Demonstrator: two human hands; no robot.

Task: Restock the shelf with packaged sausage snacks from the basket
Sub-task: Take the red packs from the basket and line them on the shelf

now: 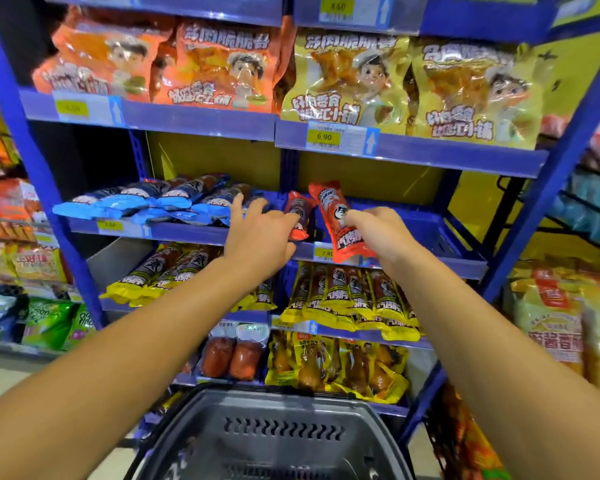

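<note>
1. The right hand [378,233], right of the frame's centre, reaches forward on an outstretched arm, fingers curled round a red sausage pack [340,223] held tilted over the blue shelf [465,261] edge.
2. The left hand [260,233], at centre, stretches out with fingers spread, fingertips touching a second red pack [300,211] lying on that shelf.
3. The grey basket [278,434] sits at bottom centre.
</note>
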